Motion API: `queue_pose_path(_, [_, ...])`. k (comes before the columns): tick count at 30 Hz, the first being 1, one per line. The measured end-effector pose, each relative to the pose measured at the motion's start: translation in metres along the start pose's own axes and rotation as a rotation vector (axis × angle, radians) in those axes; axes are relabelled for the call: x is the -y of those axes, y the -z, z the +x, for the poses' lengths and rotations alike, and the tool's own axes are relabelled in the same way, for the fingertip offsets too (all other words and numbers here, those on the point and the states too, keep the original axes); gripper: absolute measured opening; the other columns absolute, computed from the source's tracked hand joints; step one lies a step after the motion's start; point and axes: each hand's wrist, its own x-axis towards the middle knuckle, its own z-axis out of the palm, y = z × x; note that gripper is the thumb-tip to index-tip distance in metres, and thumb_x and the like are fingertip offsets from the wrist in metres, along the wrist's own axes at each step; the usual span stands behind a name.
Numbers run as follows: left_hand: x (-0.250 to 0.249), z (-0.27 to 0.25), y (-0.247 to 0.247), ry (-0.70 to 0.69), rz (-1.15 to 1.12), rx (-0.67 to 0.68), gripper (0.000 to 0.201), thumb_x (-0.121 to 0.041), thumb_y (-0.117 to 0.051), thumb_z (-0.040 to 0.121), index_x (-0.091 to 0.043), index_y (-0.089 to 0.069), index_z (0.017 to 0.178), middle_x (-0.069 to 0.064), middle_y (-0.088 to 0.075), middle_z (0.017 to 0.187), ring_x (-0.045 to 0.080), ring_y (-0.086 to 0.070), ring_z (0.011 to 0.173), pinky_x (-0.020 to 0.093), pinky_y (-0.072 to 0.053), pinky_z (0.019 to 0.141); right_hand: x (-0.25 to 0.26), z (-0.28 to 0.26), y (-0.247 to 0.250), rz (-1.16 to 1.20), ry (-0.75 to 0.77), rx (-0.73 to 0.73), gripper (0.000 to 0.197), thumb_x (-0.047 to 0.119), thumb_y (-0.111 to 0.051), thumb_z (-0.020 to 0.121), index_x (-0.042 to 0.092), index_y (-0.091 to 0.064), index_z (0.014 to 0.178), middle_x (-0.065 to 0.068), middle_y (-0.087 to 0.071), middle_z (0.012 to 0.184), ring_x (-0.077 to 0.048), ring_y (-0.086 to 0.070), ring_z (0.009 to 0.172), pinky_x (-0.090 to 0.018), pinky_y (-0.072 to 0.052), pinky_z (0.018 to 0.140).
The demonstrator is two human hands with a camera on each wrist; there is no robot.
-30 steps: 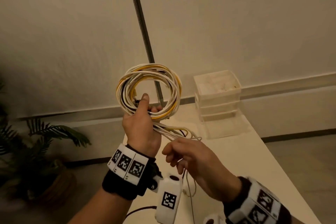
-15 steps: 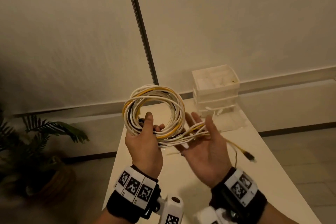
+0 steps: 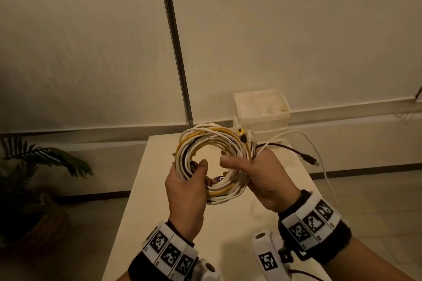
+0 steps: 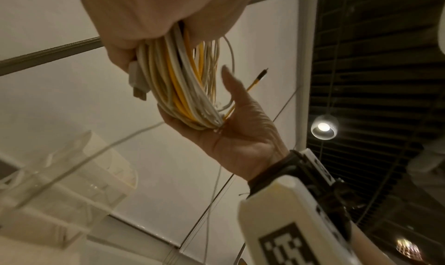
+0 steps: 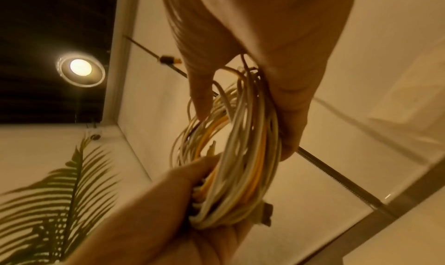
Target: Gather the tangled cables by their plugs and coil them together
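A round coil of white, yellow and black cables point(image 3: 212, 141) is held up above the white table point(image 3: 141, 201). My left hand point(image 3: 185, 189) grips the coil's left side, thumb through the ring. My right hand point(image 3: 258, 173) grips the right side, thumb inside the ring too. Several plugs point(image 3: 241, 131) stick up at the coil's top right. A black cable end point(image 3: 306, 156) and a white cable point(image 3: 319, 157) trail loose to the right. The bundle point(image 4: 183, 86) runs between both hands in the left wrist view, and the same bundle point(image 5: 240, 164) shows in the right wrist view.
A white drawer box point(image 3: 261, 108) stands at the table's far edge, right behind the coil. A thin metal pole point(image 3: 174, 43) rises along the wall. A potted palm point(image 3: 38, 166) stands on the floor to the left. The table edge drops off left and right.
My right hand has closed round the coil's right side, where before it lay open under loose strands. The coil has come lower and nearer, and the loose ends now trail right.
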Motion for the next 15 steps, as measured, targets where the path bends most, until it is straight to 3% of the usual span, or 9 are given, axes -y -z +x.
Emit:
queue_pose_path(2, [0.002,-0.004,0.0,0.01,0.042,0.048,0.005,0.002,-0.063,0.089,0.0,-0.059,0.092,0.006,-0.056,0.06,0.016,-0.056,0.047,0.037,-0.055,0.059,0.0,0.002,0.001,-0.017,-0.057,-0.053,0.024,0.0,-0.075,0.076,-0.004,-0.069,0.099,-0.028,-0.068,0.089,-0.04,-0.067,0.082,-0.048,-0.056,0.078])
queue_pose_path(5, [0.004,-0.013,0.002,0.073,0.085,0.168,0.004,0.006,-0.06,0.089,0.002,-0.06,0.089,0.007,-0.058,0.058,0.018,-0.059,0.047,0.036,-0.054,0.057,0.002,0.005,0.005,0.017,-0.208,-0.115,0.023,-0.008,-0.071,0.076,-0.01,-0.065,0.098,-0.023,-0.061,0.077,-0.031,-0.062,0.066,-0.049,-0.056,0.074])
queue_pose_path(9, [0.005,-0.013,0.011,0.203,0.12,0.321,0.015,0.007,-0.057,0.091,-0.006,-0.063,0.084,0.0,-0.063,0.055,0.016,-0.061,0.049,0.03,-0.052,0.054,0.005,0.003,0.012,0.009,-0.36,-0.024,0.026,-0.007,-0.07,0.076,-0.012,-0.065,0.101,-0.023,-0.062,0.077,-0.03,-0.065,0.067,-0.053,-0.057,0.074])
queue_pose_path(12, [0.007,-0.012,0.018,0.279,0.121,0.386,0.019,0.008,-0.056,0.091,-0.008,-0.064,0.083,-0.001,-0.062,0.056,0.014,-0.06,0.051,0.031,-0.053,0.057,0.004,0.0,0.012,-0.075,-0.371,0.016,0.02,-0.002,-0.069,0.08,-0.012,-0.065,0.097,-0.024,-0.063,0.076,-0.026,-0.061,0.06,-0.043,-0.06,0.059])
queue_pose_path(15, [0.012,-0.019,0.019,0.378,0.06,0.425,0.015,0.006,-0.059,0.09,-0.006,-0.068,0.088,0.011,-0.064,0.067,0.022,-0.061,0.06,0.034,-0.053,0.06,0.002,-0.003,0.01,-0.225,-0.29,0.031,0.008,0.004,-0.067,0.085,-0.002,-0.065,0.08,-0.015,-0.059,0.06,-0.022,-0.053,0.048,-0.034,-0.053,0.053])
